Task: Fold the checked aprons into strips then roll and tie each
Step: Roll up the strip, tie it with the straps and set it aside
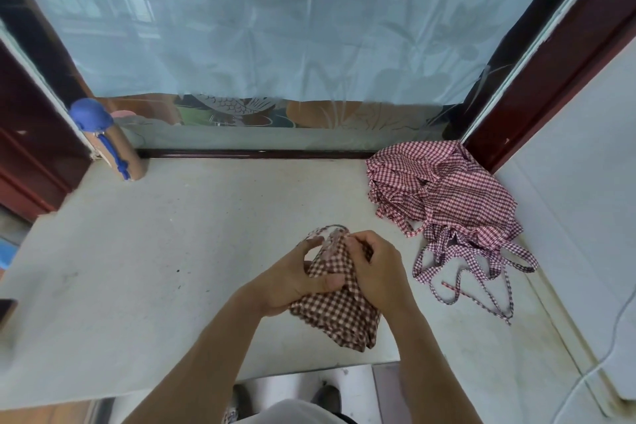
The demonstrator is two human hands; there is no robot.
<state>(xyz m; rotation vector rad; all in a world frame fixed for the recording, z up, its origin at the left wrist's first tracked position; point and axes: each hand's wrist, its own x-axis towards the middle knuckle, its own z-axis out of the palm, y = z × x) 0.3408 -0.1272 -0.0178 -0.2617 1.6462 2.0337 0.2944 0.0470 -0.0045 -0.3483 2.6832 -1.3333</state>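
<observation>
At a pale stone counter [144, 251] beside a window, I hold a brown-checked apron [339, 317], bundled into a thick folded roll, just above the counter's near edge. My left hand [292, 280] curls around the bundle's left side, thumb pressed across the cloth. My right hand [373, 265] pinches the top of the bundle, where a thin checked tie [325, 231] loops up over my fingers; how the tie runs beneath my right hand I cannot tell.

To the right, against the dark red window frame [537, 89], lies a heap of red-checked aprons [444, 193], their long ties [475, 272] trailing loose across the counter towards me and coming near my right wrist without touching it. At the far left corner a brown tube-like thing with a blue cap [91, 115] and blue cord leans against the frame. A pale blue film [275, 17] covers the window pane, with a fish pattern showing along its lower edge. A white cable [605, 351] runs down the right side.
</observation>
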